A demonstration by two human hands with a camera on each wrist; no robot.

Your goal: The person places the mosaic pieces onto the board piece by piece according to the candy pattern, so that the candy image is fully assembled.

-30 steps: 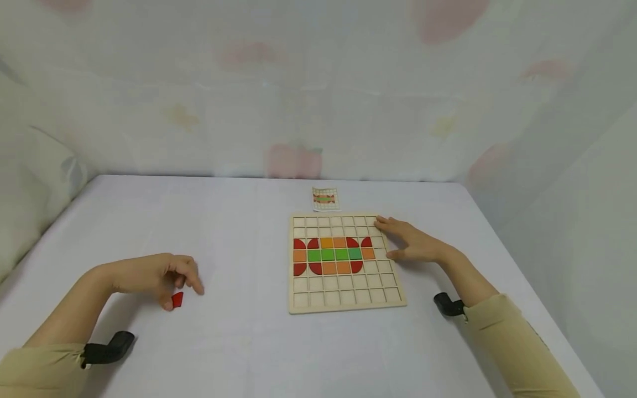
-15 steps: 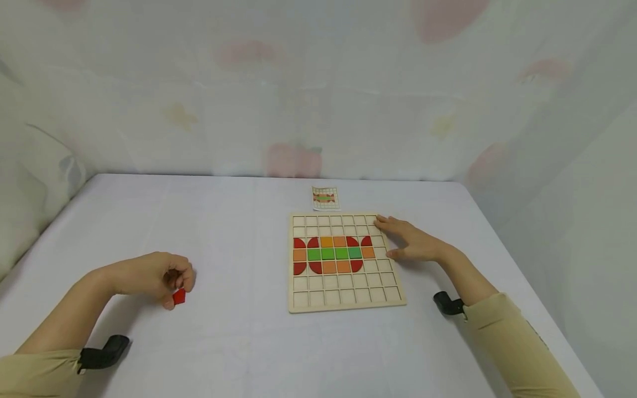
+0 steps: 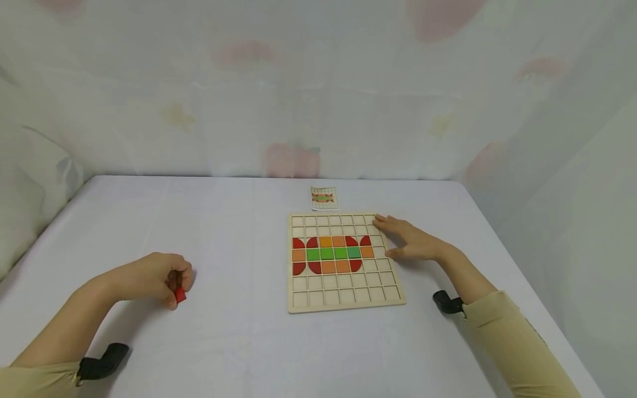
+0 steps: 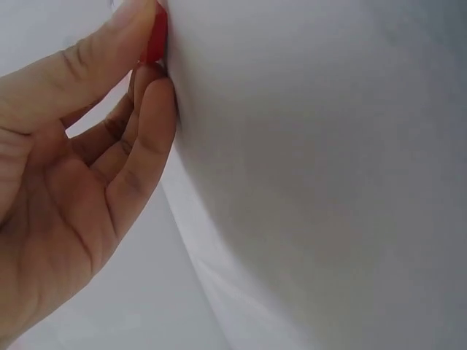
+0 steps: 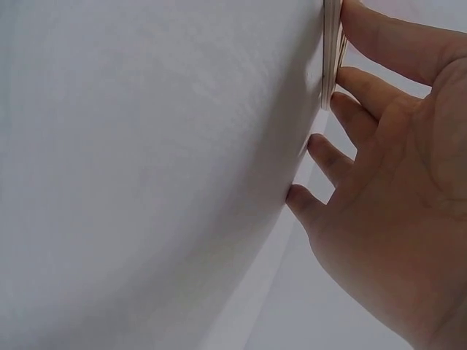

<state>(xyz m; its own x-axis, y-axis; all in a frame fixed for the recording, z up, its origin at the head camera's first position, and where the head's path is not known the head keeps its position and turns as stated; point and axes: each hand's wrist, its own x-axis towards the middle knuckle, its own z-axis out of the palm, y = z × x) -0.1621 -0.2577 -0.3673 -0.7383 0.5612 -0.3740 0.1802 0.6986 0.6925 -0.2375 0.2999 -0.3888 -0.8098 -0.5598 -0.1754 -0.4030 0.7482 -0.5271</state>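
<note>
At the left of the table my left hand [image 3: 158, 276] pinches a small red tile [image 3: 180, 295] between thumb and fingertips, down close to the cloth. In the left wrist view the red tile [image 4: 155, 36] shows its edge past the thumb, and the rest of it is hidden. My right hand [image 3: 412, 240] lies with spread fingers at the right edge of a wooden grid board [image 3: 345, 297]. Thumb and fingertips touch that edge, while the outer fingers reach the cloth. Red quarter-round, orange and green tiles [image 3: 327, 254] fill part of three rows on the board.
Behind the board lies a small pattern card [image 3: 324, 198] with a similar coloured design. White cloth [image 3: 234, 331] covers the table, and a printed curtain [image 3: 239, 110] hangs at its back edge. Black wrist cameras [image 3: 104, 362] sit at both sleeves.
My left index finger has curled in from a stretched pose, and the red tile is now pinched and turned a little. The right hand and the board have stayed put.
</note>
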